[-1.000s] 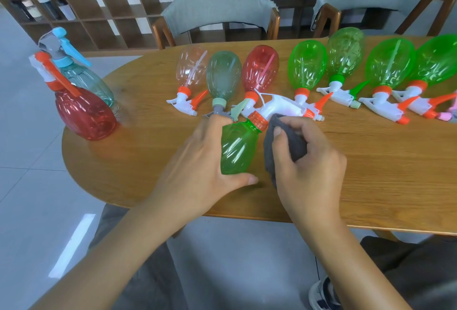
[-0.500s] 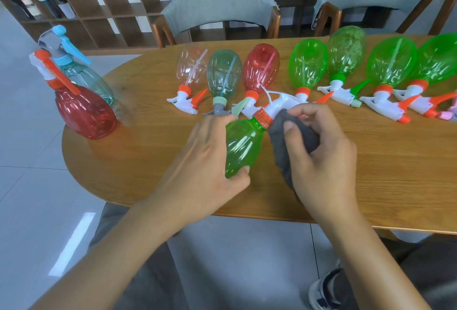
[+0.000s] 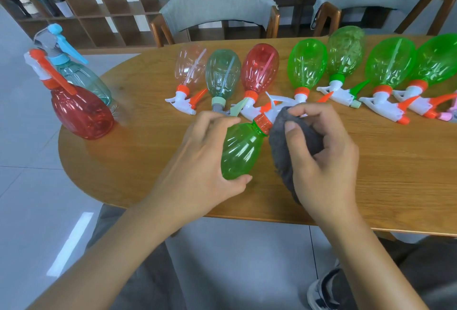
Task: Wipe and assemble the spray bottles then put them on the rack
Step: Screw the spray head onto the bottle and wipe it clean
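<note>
**Head view: one green bottle under the cloth, most of the row yet to do**

Head camera looks down on your two hands at the near edge of the desk (image 3: 371, 161). Your left hand (image 3: 205, 151) grasps the belly of a green bottle (image 3: 241, 151), fingers curled over its far side and thumb under its base, so the bottle lies tilted with its orange collar (image 3: 262, 121) pointing to 1 o'clock. Your right hand (image 3: 321, 151) is clenched round a grey cloth (image 3: 284, 146), thumb on top, pressing the cloth against the bottle's neck and white spray head (image 3: 279, 101). That head is already on this bottle, so by my reading you are at the wiping step for this one, working round the neck.

At 9 o'clock, on the desk's left end, a red bottle (image 3: 81, 111) and a pale blue bottle (image 3: 84, 79) stand upright with heads fitted; they look finished but have not reached the rack. The shelving (image 3: 86, 7) at 11 o'clock, beyond the desk, may be that rack; I cannot tell for sure.

From 12 to 3 o'clock a row of bottles (image 3: 306, 67) lies on its side, bases away from you, heads toward you: clear, grey-green, red, then several green. Whether any of these has been wiped cannot be seen. Judging by the layout, most of the job remains: finish this bottle, work through the row, then carry everything to the rack.
</note>
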`<state>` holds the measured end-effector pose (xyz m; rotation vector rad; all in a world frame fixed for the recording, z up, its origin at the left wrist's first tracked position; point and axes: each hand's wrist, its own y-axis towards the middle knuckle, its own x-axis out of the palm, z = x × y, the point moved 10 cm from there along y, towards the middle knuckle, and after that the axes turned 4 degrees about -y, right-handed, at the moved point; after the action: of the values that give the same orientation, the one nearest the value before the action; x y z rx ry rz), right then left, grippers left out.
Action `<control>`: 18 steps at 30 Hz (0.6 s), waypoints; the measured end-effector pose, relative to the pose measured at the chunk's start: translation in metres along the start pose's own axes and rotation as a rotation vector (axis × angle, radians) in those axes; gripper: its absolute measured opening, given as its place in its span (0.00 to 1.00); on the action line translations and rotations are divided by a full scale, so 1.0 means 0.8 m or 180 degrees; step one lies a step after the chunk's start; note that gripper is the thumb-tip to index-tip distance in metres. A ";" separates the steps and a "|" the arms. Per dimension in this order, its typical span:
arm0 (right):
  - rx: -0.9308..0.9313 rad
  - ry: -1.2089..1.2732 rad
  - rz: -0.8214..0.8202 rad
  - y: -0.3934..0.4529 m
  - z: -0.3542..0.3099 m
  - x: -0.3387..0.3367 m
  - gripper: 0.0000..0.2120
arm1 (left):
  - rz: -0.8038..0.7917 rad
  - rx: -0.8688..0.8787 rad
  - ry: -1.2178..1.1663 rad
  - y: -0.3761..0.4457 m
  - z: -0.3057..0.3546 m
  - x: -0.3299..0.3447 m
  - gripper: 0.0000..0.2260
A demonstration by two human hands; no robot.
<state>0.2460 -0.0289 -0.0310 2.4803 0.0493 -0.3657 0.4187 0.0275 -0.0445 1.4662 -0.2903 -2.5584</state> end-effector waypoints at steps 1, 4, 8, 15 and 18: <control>0.0011 0.0018 -0.0020 0.001 0.001 0.000 0.08 | 0.0006 0.0015 -0.0002 0.000 0.001 0.000 0.38; -0.0034 0.0030 -0.0290 0.001 -0.001 0.009 0.09 | 0.0070 0.0016 -0.0051 0.002 0.001 -0.002 0.38; -0.0092 -0.0135 -0.0823 -0.006 0.001 0.031 0.07 | 0.0084 -0.0059 -0.0036 0.003 -0.003 -0.003 0.39; 0.0191 0.0147 -0.0078 0.001 0.011 0.002 0.07 | -0.0095 -0.0141 0.0044 0.002 -0.005 0.002 0.39; 0.0188 0.0193 -0.0087 0.001 0.012 0.002 0.07 | -0.0169 -0.0088 0.0062 0.003 -0.007 0.007 0.40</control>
<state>0.2455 -0.0355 -0.0381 2.5512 0.0988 -0.3077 0.4211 0.0232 -0.0515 1.5077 -0.2150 -2.5771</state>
